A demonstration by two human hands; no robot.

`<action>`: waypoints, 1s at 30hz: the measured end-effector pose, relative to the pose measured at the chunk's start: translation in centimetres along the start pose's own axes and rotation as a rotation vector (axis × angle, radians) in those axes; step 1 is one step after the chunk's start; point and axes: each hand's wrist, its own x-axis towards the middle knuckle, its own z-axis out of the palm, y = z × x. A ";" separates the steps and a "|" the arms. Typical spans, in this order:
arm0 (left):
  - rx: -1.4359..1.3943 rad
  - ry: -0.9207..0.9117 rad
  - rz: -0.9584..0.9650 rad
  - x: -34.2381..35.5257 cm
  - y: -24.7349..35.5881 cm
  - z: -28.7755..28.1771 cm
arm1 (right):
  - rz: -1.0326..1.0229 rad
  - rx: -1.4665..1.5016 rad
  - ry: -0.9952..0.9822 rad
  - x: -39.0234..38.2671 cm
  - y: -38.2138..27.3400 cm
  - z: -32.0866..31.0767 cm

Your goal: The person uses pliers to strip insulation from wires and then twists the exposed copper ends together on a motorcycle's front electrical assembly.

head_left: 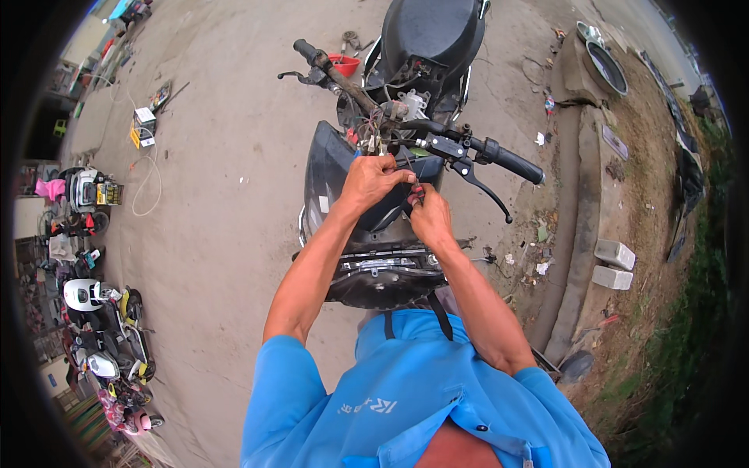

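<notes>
In front of me stands a black scooter (pixel 324 168) with its handlebar area stripped and a bundle of wires (pixel 374 129) exposed. Over its front panel, my left hand (pixel 368 183) is closed, thumb and fingers pinched together beside a thin dark wire; what lies between the fingertips is too small to tell. Just to its right, my right hand (pixel 431 217) is wrapped round a small tool with a red-and-black handle (pixel 417 193). That tool's tip is near the left fingertips, and its exact kind is unclear.
The right brake lever (pixel 480 187) and grip (pixel 515 162) jut out beside my right hand. Behind the left grip (pixel 306 51) sits a red bowl (pixel 343 65). A box (pixel 144 125) with a cable lies left; parked scooters (pixel 101 351) line the far left. Two pale blocks (pixel 613 265) rest right.
</notes>
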 end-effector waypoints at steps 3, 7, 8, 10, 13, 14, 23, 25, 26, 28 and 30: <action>0.158 0.066 0.043 -0.4 1.7 -0.3 | 0.003 0.037 0.074 -0.3 -0.2 0.1; 0.345 0.260 0.050 -0.7 1.3 -0.9 | 0.349 0.629 0.215 2.0 2.8 0.9; 0.395 0.162 -0.056 -0.6 1.8 -1.7 | 0.189 0.425 0.240 3.0 5.5 -0.1; 0.292 0.118 0.003 -0.6 1.2 -2.8 | 0.004 0.130 0.065 2.1 6.3 -1.0; 0.044 0.030 0.053 -0.8 2.1 -1.7 | 0.026 0.152 -0.137 -1.0 7.0 0.1; -0.019 0.043 0.133 -0.8 2.1 -1.4 | 0.073 0.314 -0.246 -1.5 5.6 -0.1; -0.025 0.040 0.241 -1.5 1.8 -0.5 | 0.340 0.736 -0.478 -3.1 3.9 -5.0; -0.025 0.051 0.241 -2.0 1.7 -0.4 | 0.283 0.752 -0.542 -3.6 4.2 -5.6; -0.026 0.065 0.244 -2.0 1.8 -0.3 | 0.280 0.752 -0.540 -3.9 4.5 -5.8; -0.048 0.090 0.280 -2.0 1.7 -0.2 | 0.228 0.740 -0.532 -4.2 5.2 -6.0; -0.069 0.111 0.315 -2.1 1.9 -0.1 | 0.129 0.591 -0.467 -4.1 5.7 -5.9</action>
